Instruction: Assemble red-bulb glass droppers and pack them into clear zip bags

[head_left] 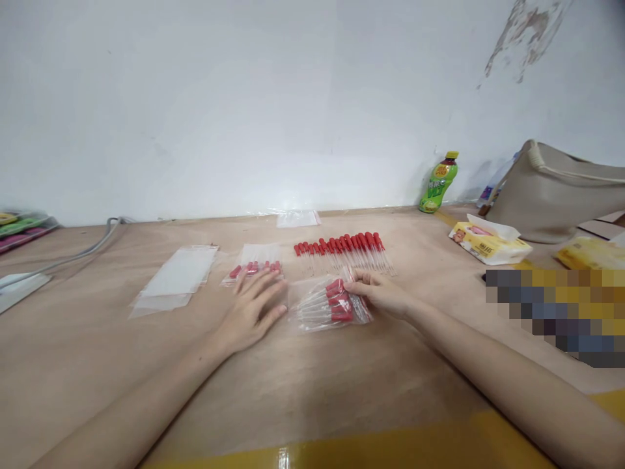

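Note:
My right hand [378,292] pinches the right edge of a clear plastic bag [312,306], which holds several droppers with red bulbs [340,301] and thin clear stems. To its left, my left hand [254,309] is open with fingers spread, just in front of a second clear bag [263,254]. Red bulbs also show in that second bag, partly hidden by the fingers; whether the fingertips touch it I cannot tell. Behind the held bag lies a row of loose droppers [342,244], red bulbs pointing away from me.
Flat clear bags [178,277] lie stacked on the left, and another bag [297,219] lies by the wall. A green bottle [438,184], a tissue pack [488,241] and a beige handbag [561,189] stand at the right. A grey cable [83,251] runs along the left.

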A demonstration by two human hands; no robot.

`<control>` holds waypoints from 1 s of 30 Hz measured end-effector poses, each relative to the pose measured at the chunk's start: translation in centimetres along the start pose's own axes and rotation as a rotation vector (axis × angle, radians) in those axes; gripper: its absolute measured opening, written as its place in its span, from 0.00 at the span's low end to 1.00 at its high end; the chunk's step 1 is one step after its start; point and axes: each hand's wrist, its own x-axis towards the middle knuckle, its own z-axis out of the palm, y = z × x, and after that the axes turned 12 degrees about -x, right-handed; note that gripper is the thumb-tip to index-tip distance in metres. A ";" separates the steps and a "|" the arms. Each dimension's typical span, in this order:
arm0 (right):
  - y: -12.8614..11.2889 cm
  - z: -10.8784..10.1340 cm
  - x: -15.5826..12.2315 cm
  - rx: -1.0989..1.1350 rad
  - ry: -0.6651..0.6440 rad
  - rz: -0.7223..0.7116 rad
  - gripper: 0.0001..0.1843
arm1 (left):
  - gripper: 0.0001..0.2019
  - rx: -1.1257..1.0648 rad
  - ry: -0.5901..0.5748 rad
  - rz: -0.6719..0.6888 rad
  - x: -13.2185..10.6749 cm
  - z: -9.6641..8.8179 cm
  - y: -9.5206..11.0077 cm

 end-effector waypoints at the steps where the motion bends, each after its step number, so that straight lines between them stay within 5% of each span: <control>1: -0.2 -0.2 -0.1 0.065 -0.009 -0.002 0.10 | 0.21 0.053 0.046 -0.039 0.1 -0.2 -1.0; 6: -1.2 -1.2 0.5 0.244 0.012 -0.072 0.07 | 0.24 0.096 -0.054 -0.167 0.4 -1.3 -4.7; 10: -2.2 -0.3 2.4 0.377 0.151 -0.150 0.03 | 0.23 0.127 -0.021 -0.212 0.2 -1.3 -4.9; 19: -2.8 9.3 9.6 0.625 0.269 -0.034 0.09 | 0.24 0.180 0.023 -0.305 -0.1 -1.1 -4.9; 24: -1.8 11.7 10.7 0.525 0.135 0.132 0.07 | 0.29 0.081 0.061 -0.324 -0.4 -1.2 -5.4; 30: -0.8 9.3 6.7 0.286 -0.034 0.234 0.04 | 0.24 0.156 0.292 -0.422 -0.7 -1.6 -6.2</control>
